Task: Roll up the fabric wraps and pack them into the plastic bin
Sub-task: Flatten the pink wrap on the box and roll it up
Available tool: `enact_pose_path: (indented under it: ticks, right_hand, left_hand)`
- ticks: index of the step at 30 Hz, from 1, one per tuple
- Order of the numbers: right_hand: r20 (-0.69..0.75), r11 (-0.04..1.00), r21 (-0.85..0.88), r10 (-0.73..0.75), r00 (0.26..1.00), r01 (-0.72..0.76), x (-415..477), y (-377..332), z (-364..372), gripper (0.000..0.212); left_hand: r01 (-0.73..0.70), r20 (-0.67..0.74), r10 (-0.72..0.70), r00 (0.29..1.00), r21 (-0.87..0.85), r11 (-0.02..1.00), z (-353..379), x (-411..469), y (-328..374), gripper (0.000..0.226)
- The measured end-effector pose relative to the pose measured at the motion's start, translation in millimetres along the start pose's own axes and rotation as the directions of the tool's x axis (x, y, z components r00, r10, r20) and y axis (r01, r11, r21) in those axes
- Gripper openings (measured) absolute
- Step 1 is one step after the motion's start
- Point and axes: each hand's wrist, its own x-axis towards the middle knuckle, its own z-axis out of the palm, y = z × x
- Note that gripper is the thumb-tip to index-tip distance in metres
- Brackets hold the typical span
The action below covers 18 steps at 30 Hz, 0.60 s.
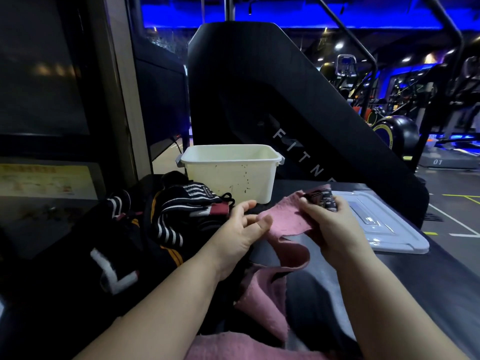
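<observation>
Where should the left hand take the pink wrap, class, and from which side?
Probably the flat stretch of the pink wrap beside the right hand, with the left hand coming from the left: the right hand grips the labelled end, and the rest sags.

Pink wrap [288,219]: soft, matt, napped cloth with a frayed edge. Bin [231,178]: smooth cream plastic, speckled with dark marks; lid [394,235]: glossy white plastic. Striped wraps [181,203]: ribbed woven fabric.

Blue strip lighting [285,25] glowed above a dim gym; a black fitness machine [259,87] loomed behind the bench [319,289], a treadmill [448,160] beyond.
</observation>
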Motion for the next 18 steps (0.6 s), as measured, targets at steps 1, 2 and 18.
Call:
enact_pose_path:
  ticks: [1,2,18]
  right_hand:
    - [-0.008,1.000,0.017,-0.009,1.000,0.009,2,-1,-2,0.020]
    - [-0.010,0.999,0.031,-0.019,1.000,0.019,2,-3,-4,0.016]
    - [0.038,0.991,0.133,-0.040,0.998,0.035,11,-8,-15,0.014]
  left_hand:
    - [0.007,0.011,-0.007,1.000,0.045,0.999,1,0,-3,0.090]
    - [0.016,0.021,-0.019,1.000,0.102,0.995,3,0,-7,0.100]
    - [0.093,0.121,-0.088,0.989,-0.034,0.995,16,7,-21,0.060]
